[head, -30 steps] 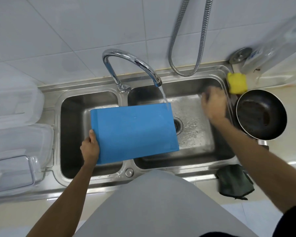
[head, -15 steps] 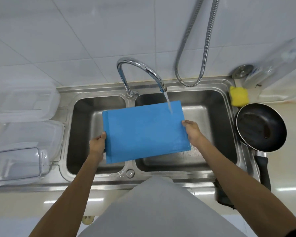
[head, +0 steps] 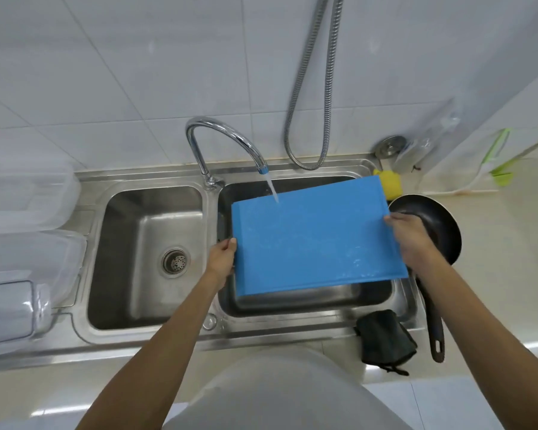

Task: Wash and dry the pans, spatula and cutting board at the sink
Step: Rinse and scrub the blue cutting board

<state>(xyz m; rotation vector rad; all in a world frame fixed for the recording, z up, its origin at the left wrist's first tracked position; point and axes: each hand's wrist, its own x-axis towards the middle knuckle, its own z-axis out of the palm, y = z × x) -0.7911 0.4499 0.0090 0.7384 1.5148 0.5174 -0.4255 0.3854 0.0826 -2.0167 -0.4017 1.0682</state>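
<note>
A blue cutting board (head: pixel 314 240) is held flat over the right basin of the steel double sink (head: pixel 149 178). Water from the chrome faucet (head: pixel 227 141) runs onto the board's far left part. My left hand (head: pixel 222 257) grips the board's left edge. My right hand (head: pixel 409 237) grips its right edge. A black frying pan (head: pixel 438 231) sits on the counter right of the sink, partly hidden by my right hand and the board. No spatula is in view.
A yellow sponge (head: pixel 390 181) lies at the sink's back right corner. A dark cloth (head: pixel 384 339) sits on the front right rim. Clear plastic containers (head: pixel 22 243) stand at the left. A metal hose (head: pixel 311 119) hangs on the tiled wall. The left basin holds only its drain (head: pixel 175 262).
My right hand came from the far right of the basin and took the board's right edge. The board has shifted right, from across both basins to over the right basin.
</note>
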